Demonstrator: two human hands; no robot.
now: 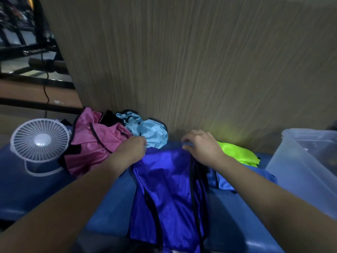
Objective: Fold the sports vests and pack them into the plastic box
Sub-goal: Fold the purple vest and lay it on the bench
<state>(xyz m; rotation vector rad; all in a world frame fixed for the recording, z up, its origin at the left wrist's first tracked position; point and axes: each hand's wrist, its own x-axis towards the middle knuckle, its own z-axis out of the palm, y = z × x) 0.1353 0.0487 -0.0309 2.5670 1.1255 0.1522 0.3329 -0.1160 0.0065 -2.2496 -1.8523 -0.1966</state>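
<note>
A shiny dark blue vest (pixel 167 190) with black trim lies lengthwise on the blue padded surface (pixel 113 207), hanging toward me. My left hand (pixel 133 148) grips its far left edge and my right hand (pixel 202 145) pinches its far right edge. A pink vest (pixel 94 143) is heaped at the back left, a light blue vest (pixel 145 130) crumpled behind it against the wall. A neon green vest (pixel 237 152) and a lighter blue vest (pixel 224 179) lie right of my right hand. The clear plastic box (pixel 299 167) stands at the right edge.
A small white desk fan (pixel 40 139) stands at the left on the blue surface. A tan wood-grain wall panel (pixel 182 61) rises directly behind the vests. Dark shelving and a cable show at the far left.
</note>
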